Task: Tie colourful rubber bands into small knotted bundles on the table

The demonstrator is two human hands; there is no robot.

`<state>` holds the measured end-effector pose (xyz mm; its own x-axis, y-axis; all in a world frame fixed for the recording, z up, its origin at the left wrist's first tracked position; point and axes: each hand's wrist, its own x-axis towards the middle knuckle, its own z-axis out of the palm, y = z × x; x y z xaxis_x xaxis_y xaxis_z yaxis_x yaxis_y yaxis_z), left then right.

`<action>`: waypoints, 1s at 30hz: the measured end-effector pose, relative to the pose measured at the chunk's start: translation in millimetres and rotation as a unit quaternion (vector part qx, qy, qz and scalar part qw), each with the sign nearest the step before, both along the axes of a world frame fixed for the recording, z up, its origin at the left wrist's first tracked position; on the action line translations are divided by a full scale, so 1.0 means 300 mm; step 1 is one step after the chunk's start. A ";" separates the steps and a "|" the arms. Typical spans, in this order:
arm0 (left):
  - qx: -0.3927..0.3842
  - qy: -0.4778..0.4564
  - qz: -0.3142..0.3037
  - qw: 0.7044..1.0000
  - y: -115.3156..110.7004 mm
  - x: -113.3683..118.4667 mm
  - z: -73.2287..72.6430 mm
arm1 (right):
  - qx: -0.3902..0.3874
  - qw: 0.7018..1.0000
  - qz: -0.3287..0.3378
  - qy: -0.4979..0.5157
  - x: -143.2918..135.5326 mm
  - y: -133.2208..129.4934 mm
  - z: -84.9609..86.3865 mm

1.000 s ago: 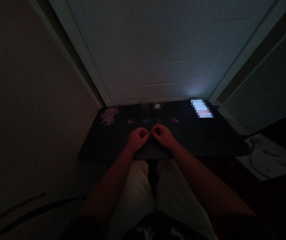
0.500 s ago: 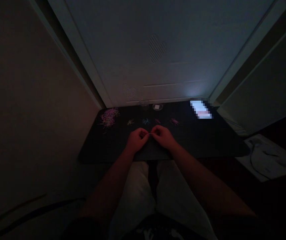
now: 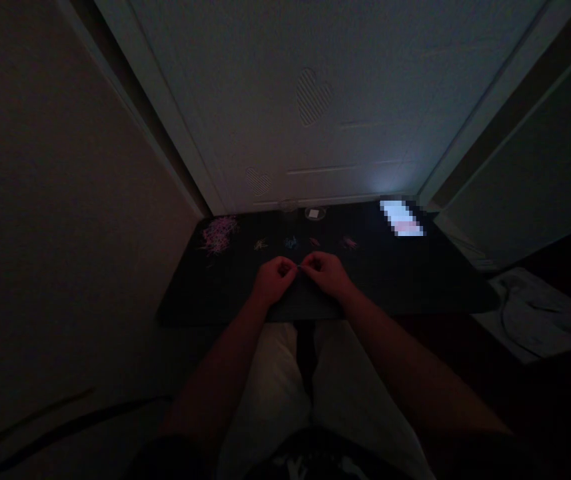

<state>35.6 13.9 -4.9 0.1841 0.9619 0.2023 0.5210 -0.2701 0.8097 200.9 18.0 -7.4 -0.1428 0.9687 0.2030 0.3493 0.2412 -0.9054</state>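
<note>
Over the dark table (image 3: 390, 287), my left hand (image 3: 274, 277) and my right hand (image 3: 326, 272) meet almost fingertip to fingertip. Both are closed in a pinch on a tiny thin item between them, too small and dim to name. Just beyond my hands lie small piles of thin pieces: a pale yellowish pile (image 3: 260, 245), a blue pile (image 3: 291, 243), a small pink pile (image 3: 314, 242) and another pink pile (image 3: 349, 243). A larger pink and purple heap (image 3: 219, 235) sits at the table's far left corner.
At the back edge stand a clear container (image 3: 288, 209) and a round clear dish (image 3: 314, 214) with a white square. A bright, blurred-out screen (image 3: 401, 218) lies at the back right. A panelled door (image 3: 265, 100) rises behind the table. Pale cloth (image 3: 545, 313) lies lower right.
Between my fingertips, the thin item shows less than before. My hands have hardly moved.
</note>
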 end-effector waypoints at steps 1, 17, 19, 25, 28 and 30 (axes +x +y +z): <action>0.000 0.001 0.000 1.000 0.000 0.000 0.000 | 0.000 1.000 0.000 -0.004 0.000 -0.001 0.001; -0.002 0.001 -0.001 1.000 -0.005 0.005 0.010 | 0.015 0.999 0.009 -0.034 0.001 -0.012 0.010; -0.001 0.003 0.000 1.000 -0.004 0.005 0.007 | 0.019 0.999 0.010 -0.039 0.001 -0.011 0.007; -0.005 -0.001 -0.012 1.000 0.002 0.001 -0.003 | 0.021 0.999 0.004 -0.037 -0.001 -0.006 0.002; -0.005 0.000 -0.012 1.000 0.001 -0.001 -0.002 | 0.011 1.000 -0.008 -0.028 -0.003 -0.004 0.005; -0.004 0.004 -0.012 1.000 0.000 -0.002 0.001 | 0.013 0.999 -0.008 -0.033 -0.003 -0.004 0.005</action>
<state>35.0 13.9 -4.5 0.2090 0.9586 0.1934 0.5210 -0.2765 0.8075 199.9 16.9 -6.0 -0.1420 0.9653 0.2193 0.4120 0.2591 -0.8736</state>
